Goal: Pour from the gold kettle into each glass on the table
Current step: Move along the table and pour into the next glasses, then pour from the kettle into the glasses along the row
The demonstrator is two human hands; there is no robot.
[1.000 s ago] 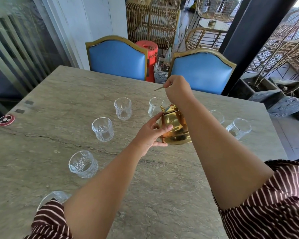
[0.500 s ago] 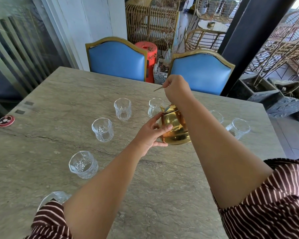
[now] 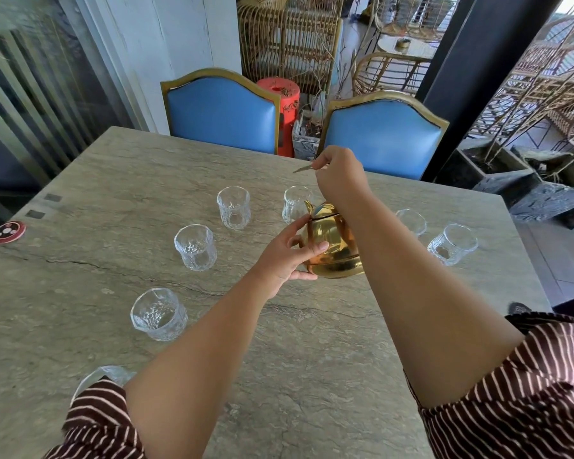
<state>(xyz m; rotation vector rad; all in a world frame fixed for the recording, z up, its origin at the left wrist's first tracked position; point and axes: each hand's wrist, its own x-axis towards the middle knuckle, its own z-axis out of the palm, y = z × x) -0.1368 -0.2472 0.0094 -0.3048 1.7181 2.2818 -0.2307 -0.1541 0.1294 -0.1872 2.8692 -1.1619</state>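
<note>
Standing on the grey stone-look table (image 3: 312, 376), near its middle, is the round polished gold kettle (image 3: 333, 246), upright, spout (image 3: 309, 207) toward the far side. The left hand (image 3: 287, 256) is cupped against the kettle's near-left flank: thumb laid across the gold body, fingers curled round toward the top rim and the base. The right hand (image 3: 340, 177) is raised above the kettle, fingers bunched together and closed on the thin metal handle (image 3: 302, 168), one end of which pokes out leftward past the knuckles; how the fingertips lie underneath cannot be told.

Seven clear cut-pattern glasses in a loose arc around the kettle. Nearest glass (image 3: 105, 376) at the table's near-left, half hidden by the striped brown-and-white sleeve (image 3: 93, 422). Next glass (image 3: 158, 314), then another glass (image 3: 196, 246), then a far-left glass (image 3: 234, 207). A far glass (image 3: 295, 203) sits just behind the spout. A glass (image 3: 411, 221) shows partly behind the right forearm, and the last glass (image 3: 453, 243) stands right of it. All upright; contents cannot be made out.

Two blue padded chairs with gold frames, the left chair (image 3: 222, 111) and the right chair (image 3: 383, 140), are pushed to the far edge. A red cylindrical stool (image 3: 280, 104) stands between them. A small red round disc (image 3: 9, 230) lies at the table's left edge.
</note>
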